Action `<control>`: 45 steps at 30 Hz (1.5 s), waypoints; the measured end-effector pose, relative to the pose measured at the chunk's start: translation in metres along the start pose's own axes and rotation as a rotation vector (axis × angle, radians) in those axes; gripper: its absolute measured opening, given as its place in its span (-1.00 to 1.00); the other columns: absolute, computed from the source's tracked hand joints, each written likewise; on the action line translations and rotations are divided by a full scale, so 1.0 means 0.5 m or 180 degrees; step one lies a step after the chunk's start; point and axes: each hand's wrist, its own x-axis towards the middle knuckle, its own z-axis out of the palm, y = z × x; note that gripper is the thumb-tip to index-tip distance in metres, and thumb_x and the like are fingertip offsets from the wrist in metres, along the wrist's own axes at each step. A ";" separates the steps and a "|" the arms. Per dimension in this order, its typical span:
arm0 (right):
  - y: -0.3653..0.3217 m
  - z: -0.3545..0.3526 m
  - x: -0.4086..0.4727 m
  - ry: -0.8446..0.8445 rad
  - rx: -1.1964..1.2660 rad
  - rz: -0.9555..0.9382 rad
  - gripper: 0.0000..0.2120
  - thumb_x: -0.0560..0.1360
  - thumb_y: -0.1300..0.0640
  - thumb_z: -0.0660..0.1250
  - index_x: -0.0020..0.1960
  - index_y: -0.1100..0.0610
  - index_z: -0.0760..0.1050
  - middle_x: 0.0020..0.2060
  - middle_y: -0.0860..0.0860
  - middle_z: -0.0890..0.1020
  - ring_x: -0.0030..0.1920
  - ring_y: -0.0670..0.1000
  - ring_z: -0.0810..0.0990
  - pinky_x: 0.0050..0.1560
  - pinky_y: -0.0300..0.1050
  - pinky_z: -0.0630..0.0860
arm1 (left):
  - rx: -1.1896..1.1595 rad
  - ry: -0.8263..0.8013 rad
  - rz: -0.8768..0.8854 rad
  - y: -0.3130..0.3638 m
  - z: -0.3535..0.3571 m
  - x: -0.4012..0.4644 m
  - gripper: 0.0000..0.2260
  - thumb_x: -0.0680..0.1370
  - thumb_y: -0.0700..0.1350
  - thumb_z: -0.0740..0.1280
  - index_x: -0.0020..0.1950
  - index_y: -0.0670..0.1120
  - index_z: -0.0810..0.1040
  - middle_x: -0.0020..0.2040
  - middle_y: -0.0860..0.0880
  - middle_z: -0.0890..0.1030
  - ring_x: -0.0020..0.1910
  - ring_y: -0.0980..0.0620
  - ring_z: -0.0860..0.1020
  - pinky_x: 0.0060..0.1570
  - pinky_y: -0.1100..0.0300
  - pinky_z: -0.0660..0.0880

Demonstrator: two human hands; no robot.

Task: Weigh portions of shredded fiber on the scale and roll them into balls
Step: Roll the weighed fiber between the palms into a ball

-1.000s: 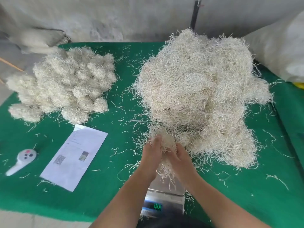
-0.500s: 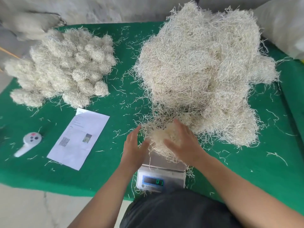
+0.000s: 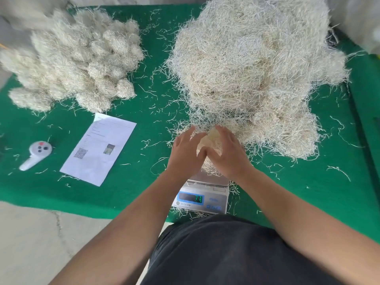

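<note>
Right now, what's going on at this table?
A person is portioning shredded fiber. Both hands, left hand and right hand, cup a small clump of fiber over the scale, beside the big loose pile. Finished balls sit heaped to the left on the green mat.

One scale [image 3: 202,197]; one loose fiber heap [image 3: 253,64]; one pile of rolled balls [image 3: 78,58], too many to count. One paper sheet [image 3: 99,149]; one white remote [image 3: 36,154]. Two hands [image 3: 186,154].
</note>
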 end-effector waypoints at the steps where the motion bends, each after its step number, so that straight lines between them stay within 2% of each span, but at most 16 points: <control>1: -0.002 0.000 -0.002 0.0002 -0.0003 0.0012 -0.27 0.61 -0.28 0.23 0.65 -0.08 0.03 0.64 -0.03 0.17 0.62 0.06 0.16 0.58 0.20 0.12 | 0.0008 0.0033 0.0005 0.000 -0.002 -0.001 -0.53 0.66 0.05 0.29 0.58 0.14 0.36 0.66 -0.06 0.18 0.63 -0.18 0.12 0.60 -0.17 0.10; 7: -0.009 -0.003 -0.004 0.0079 -0.0049 0.0050 -0.30 0.61 -0.24 0.23 0.65 -0.07 0.07 0.64 0.00 0.17 0.63 0.07 0.13 0.59 0.27 0.14 | -0.0081 0.0331 0.0042 -0.003 -0.021 -0.010 -0.59 0.66 0.03 0.33 0.52 0.12 0.45 0.64 -0.08 0.24 0.61 -0.18 0.15 0.57 -0.18 0.17; 14: -0.003 0.000 -0.001 0.0092 -0.0081 0.0206 -0.29 0.58 -0.14 0.31 0.62 -0.14 0.04 0.67 -0.01 0.06 0.66 0.09 0.01 0.59 0.21 -0.02 | -0.0195 0.0532 -0.0048 0.000 -0.023 -0.012 -0.59 0.62 0.00 0.36 0.47 0.14 0.47 0.61 -0.10 0.15 0.57 -0.19 0.13 0.47 -0.18 0.28; 20: 0.003 0.003 0.009 -0.0090 -0.0083 0.0469 -0.24 0.57 -0.19 0.30 0.63 -0.19 -0.04 0.67 -0.04 0.00 0.66 0.14 -0.05 0.58 0.29 -0.03 | -0.0225 0.0562 -0.0149 -0.003 -0.016 -0.010 -0.58 0.62 0.03 0.36 0.48 0.16 0.44 0.55 -0.07 0.14 0.53 -0.19 0.15 0.40 -0.17 0.35; 22: 0.006 0.006 0.011 -0.0113 -0.0054 0.0484 -0.24 0.57 -0.21 0.29 0.62 -0.21 -0.05 0.66 -0.05 0.05 0.65 0.15 -0.01 0.58 0.28 -0.01 | -0.0266 0.0481 -0.0176 -0.005 -0.010 -0.007 -0.58 0.62 0.03 0.34 0.50 0.15 0.43 0.55 -0.06 0.14 0.55 -0.19 0.14 0.44 -0.17 0.31; 25: 0.012 -0.002 0.024 0.0240 0.0064 0.0424 -0.34 0.58 -0.17 0.29 0.60 -0.14 0.12 0.55 -0.07 0.27 0.54 0.08 0.20 0.54 0.18 0.15 | -0.0398 0.0395 -0.0270 -0.007 -0.002 0.002 -0.57 0.63 0.05 0.32 0.51 0.14 0.42 0.55 -0.02 0.15 0.56 -0.15 0.14 0.46 -0.16 0.29; 28: 0.030 -0.017 0.062 0.0552 0.0225 0.0388 -0.49 0.59 -0.07 0.29 0.51 -0.08 0.31 0.40 -0.06 0.35 0.38 0.01 0.32 0.45 0.08 0.28 | -0.0488 0.0338 -0.0243 -0.005 -0.003 0.021 -0.58 0.64 0.05 0.31 0.51 0.14 0.41 0.54 -0.02 0.20 0.55 -0.11 0.15 0.47 -0.15 0.27; 30: 0.051 -0.032 0.094 0.0650 0.0371 0.0367 -0.62 0.62 0.02 0.26 0.43 -0.06 0.41 0.34 -0.04 0.38 0.24 -0.08 0.47 0.32 -0.03 0.47 | -0.0558 0.0310 -0.0214 -0.001 -0.008 0.039 -0.59 0.65 0.05 0.30 0.51 0.15 0.40 0.54 -0.01 0.21 0.55 -0.08 0.16 0.49 -0.13 0.24; 32: 0.082 -0.049 0.130 0.0726 0.0277 0.0448 -0.69 0.65 0.14 0.22 0.37 -0.04 0.47 0.35 0.01 0.41 -0.13 -0.19 0.58 -0.10 -0.29 0.57 | -0.0639 0.0257 -0.0167 0.003 -0.014 0.055 -0.59 0.65 0.08 0.28 0.51 0.18 0.38 0.54 0.06 0.20 0.56 -0.03 0.15 0.50 -0.13 0.23; 33: 0.101 -0.057 0.149 0.0677 0.0098 0.0562 -0.67 0.66 0.19 0.21 0.38 -0.02 0.48 0.36 0.04 0.44 -0.28 -0.16 0.57 -0.27 -0.31 0.54 | -0.0653 0.0213 -0.0139 0.004 -0.018 0.064 -0.59 0.65 0.10 0.27 0.51 0.20 0.37 0.53 0.11 0.19 0.56 -0.01 0.14 0.50 -0.14 0.23; 36: 0.140 -0.072 0.196 -0.0022 -0.0492 0.0995 -0.47 0.64 0.26 0.21 0.56 -0.07 0.28 0.30 0.09 0.57 -0.41 -0.09 0.61 -0.44 -0.17 0.59 | -0.0658 0.0076 -0.0149 0.005 -0.028 0.085 -0.59 0.65 0.13 0.24 0.51 0.23 0.34 0.52 0.17 0.17 0.56 0.05 0.13 0.54 -0.16 0.21; 38: 0.148 -0.071 0.220 -0.0576 -0.0895 0.0985 -0.21 0.61 0.21 0.32 0.63 -0.23 -0.03 0.08 0.07 0.68 -0.42 -0.05 0.65 -0.45 -0.13 0.64 | -0.0721 0.0043 -0.0176 0.005 -0.034 0.093 -0.60 0.66 0.11 0.25 0.50 0.24 0.34 0.51 0.18 0.18 0.55 0.09 0.13 0.56 -0.14 0.20; 40: 0.155 -0.059 0.240 -0.0919 -0.1480 0.0938 -0.05 0.58 0.15 0.42 0.62 -0.32 -0.18 -0.05 0.11 0.69 -0.47 -0.09 0.60 -0.50 -0.16 0.62 | -0.0805 0.0017 -0.0160 0.000 -0.036 0.100 -0.61 0.66 0.10 0.26 0.49 0.26 0.34 0.49 0.20 0.19 0.53 0.11 0.13 0.55 -0.09 0.19; 42: 0.160 -0.039 0.249 -0.1086 -0.1937 0.1013 -0.16 0.58 0.20 0.41 0.61 -0.28 0.00 0.03 0.07 0.69 -0.41 -0.12 0.57 -0.45 -0.17 0.59 | -0.0873 -0.0039 -0.0153 -0.007 -0.035 0.107 -0.61 0.65 0.09 0.26 0.48 0.28 0.34 0.47 0.23 0.21 0.51 0.15 0.15 0.53 -0.03 0.17; 44: 0.161 -0.020 0.252 -0.1156 -0.2227 0.1066 -0.52 0.59 0.28 0.31 0.44 -0.07 0.38 -0.11 -0.02 0.66 -0.29 -0.07 0.61 -0.23 -0.07 0.66 | -0.0971 -0.0048 -0.0164 -0.018 -0.034 0.116 -0.62 0.65 0.06 0.27 0.46 0.30 0.35 0.45 0.23 0.25 0.48 0.18 0.18 0.52 0.01 0.17; 45: 0.161 -0.017 0.249 -0.1079 -0.2182 0.1103 -0.66 0.61 0.30 0.26 0.32 0.01 0.48 -0.15 -0.03 0.64 -0.25 -0.05 0.62 -0.15 -0.04 0.66 | -0.0978 -0.0062 -0.0176 -0.022 -0.036 0.120 -0.62 0.65 0.05 0.27 0.45 0.30 0.35 0.44 0.23 0.27 0.45 0.20 0.20 0.52 0.03 0.18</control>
